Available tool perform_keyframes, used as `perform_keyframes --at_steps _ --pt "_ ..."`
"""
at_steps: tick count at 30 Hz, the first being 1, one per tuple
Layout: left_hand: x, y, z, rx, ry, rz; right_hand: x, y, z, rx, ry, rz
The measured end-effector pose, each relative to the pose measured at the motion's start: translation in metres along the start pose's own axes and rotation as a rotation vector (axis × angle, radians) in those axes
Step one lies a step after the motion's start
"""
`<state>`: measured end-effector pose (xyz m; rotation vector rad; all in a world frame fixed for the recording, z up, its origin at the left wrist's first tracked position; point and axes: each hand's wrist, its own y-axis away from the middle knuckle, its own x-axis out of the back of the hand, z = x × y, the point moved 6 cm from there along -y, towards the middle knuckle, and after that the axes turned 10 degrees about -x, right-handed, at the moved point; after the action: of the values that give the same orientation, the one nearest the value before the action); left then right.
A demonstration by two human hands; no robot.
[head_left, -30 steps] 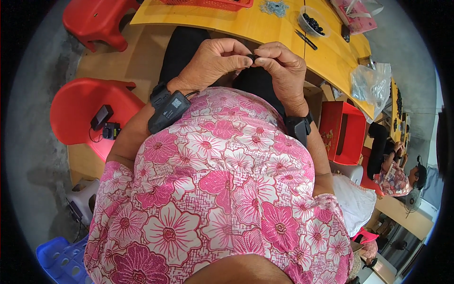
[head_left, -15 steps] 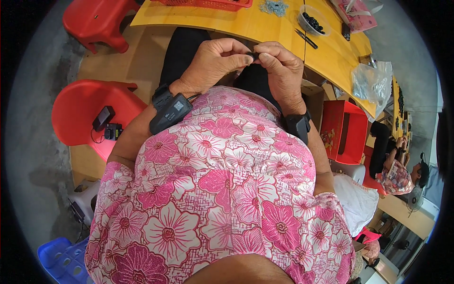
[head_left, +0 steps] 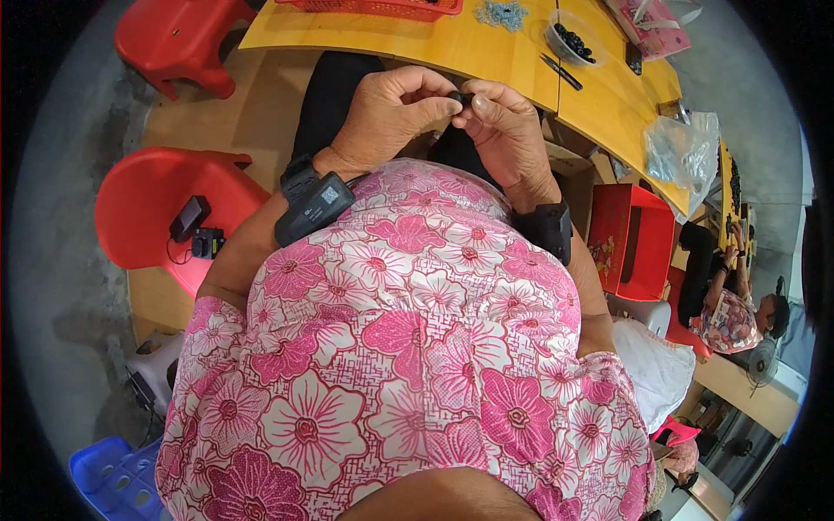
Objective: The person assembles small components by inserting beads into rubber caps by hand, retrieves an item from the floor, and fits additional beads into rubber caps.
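Note:
Between my fingertips, over my lap and just in front of the yellow table, is a small black part whose exact kind I cannot make out. My left hand pinches it between thumb and forefinger from one side. From the other side, my right hand also grips it with thumb and forefinger, the other fingers curled below. On the table lie a clear bowl of round black pieces, a black pen-like tool and a heap of small clear pieces.
A red basket sits at the table's far edge. To the right are a plastic bag and a red box. Red chairs stand at the left, one holding black devices. Another person sits far right.
My right hand has turned, so more of its palm and curled fingers show. The black part shows more plainly between my fingertips. My left hand has barely moved.

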<state>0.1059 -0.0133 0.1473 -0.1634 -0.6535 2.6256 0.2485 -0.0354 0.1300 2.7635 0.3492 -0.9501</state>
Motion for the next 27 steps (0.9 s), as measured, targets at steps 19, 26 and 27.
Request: perform_keyframes --at_steps 19,26,27 --pt "-0.005 0.003 -0.007 0.054 0.04 0.016 0.008 -0.001 0.005 -0.034 -0.027 0.001" --pt "-0.006 0.001 -0.002 -0.038 -0.025 0.048 0.008 -0.003 0.009 -0.131 -0.057 -0.06" --pt "-0.005 0.0 -0.001 -0.078 -0.046 0.048 0.007 -0.003 0.009 -0.131 -0.058 -0.059"
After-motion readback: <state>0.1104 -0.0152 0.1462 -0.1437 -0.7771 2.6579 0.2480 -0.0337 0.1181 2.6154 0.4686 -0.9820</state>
